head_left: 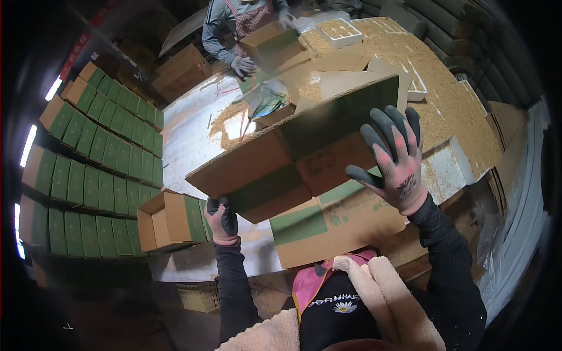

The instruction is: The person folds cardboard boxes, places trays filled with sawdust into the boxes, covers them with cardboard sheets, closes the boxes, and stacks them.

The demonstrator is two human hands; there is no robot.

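Observation:
A flat-sided cardboard box [263, 167], brown with green patches, stands tilted up in front of me above the table. My left hand [223, 220], in a pink and dark grey glove, is closed on its lower left edge, with part of the fingers hidden. Beside the box's right end, my right hand [398, 161] is raised in a matching glove. Its fingers are spread and it holds nothing. Below the box, a flat cardboard sheet [345, 228] in brown and green lies at the near table edge.
Rows of green-sided boxes [93, 234] are stacked at left, near an open box [170, 222]. Loose brown material [445, 111] covers the table's right, with white trays [339, 33]. Across the table, a gloved person [252, 20] stands at another box [272, 47].

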